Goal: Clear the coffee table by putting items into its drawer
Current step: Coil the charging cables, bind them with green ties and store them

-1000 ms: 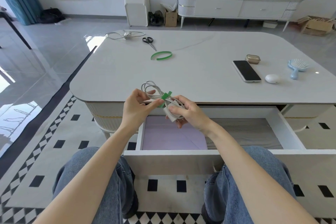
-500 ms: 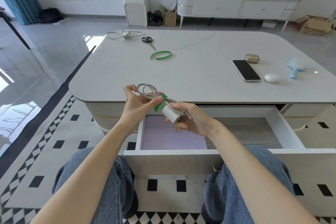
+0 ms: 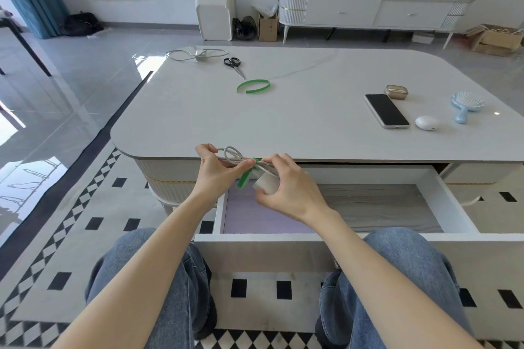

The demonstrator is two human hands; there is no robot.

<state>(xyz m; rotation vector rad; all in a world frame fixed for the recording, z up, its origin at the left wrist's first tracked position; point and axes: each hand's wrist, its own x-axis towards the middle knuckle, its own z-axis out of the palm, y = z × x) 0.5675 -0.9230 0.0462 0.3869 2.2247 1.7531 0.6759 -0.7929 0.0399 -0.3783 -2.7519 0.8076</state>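
Both hands occupied: left hand [image 3: 218, 174] pinches the loop end of the coiled grey-white charger cable [image 3: 232, 153], and right hand [image 3: 290, 191] curls round its white plug block [image 3: 265, 185]. A green fastening strap [image 3: 244, 178] wraps the bundle's middle. The bundle is held in the air over the left end of the open white drawer [image 3: 460, 208], at the front edge of the white rounded coffee table [image 3: 312, 127], which carries a black smartphone [image 3: 387, 110] and black-handled scissors [image 3: 234, 64].

My right hand [image 3: 286, 184] has turned over. It now wraps over the top of the plug [image 3: 265, 185], not under it. The green strap [image 3: 244, 178] now hangs down. The cord [image 3: 232, 154] has dropped to the bench [image 3: 312, 127] edge.
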